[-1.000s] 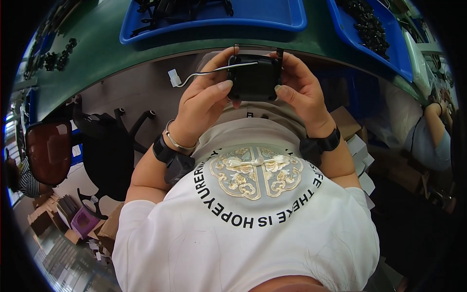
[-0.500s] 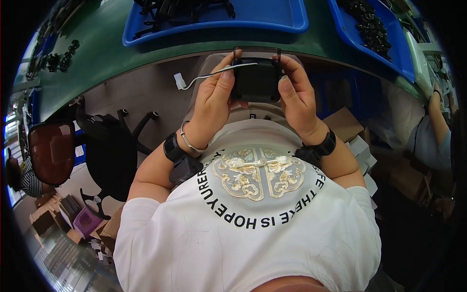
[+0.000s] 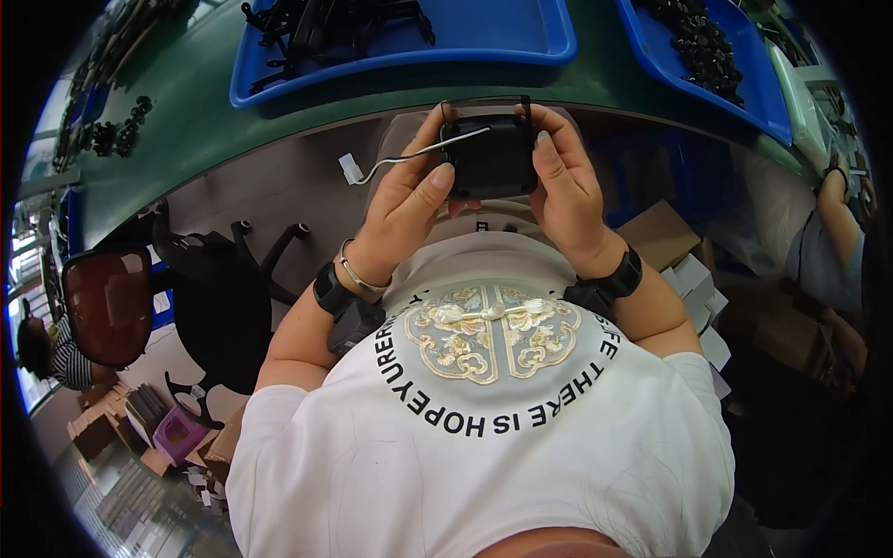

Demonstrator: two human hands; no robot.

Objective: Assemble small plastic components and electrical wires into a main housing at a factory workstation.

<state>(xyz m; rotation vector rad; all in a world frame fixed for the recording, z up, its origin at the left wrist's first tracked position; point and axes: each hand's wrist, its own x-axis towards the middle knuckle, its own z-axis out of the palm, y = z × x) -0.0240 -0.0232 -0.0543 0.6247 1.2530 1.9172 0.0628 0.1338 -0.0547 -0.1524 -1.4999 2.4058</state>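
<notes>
Between my two hands is a black plastic housing, roughly square, with a clear or dark see-through frame standing out at its far end. A thin black-and-white cable runs across it to the left and ends in a white plug that hangs free. My left hand grips the housing's left side, thumb on the near face. On the right side my right hand closes round the edge, its thumb along the corner. The fingers beneath are mostly hidden.
Beyond my hands, a green worktable carries a blue tray of black plastic parts. Another blue tray holds small black pieces. A black chair is at left, cartons at right. Another person's arm shows far right.
The housing tilts slightly, and my left thumb has slid down from the cable to the housing's lower left edge. The whole view has shifted a little.
</notes>
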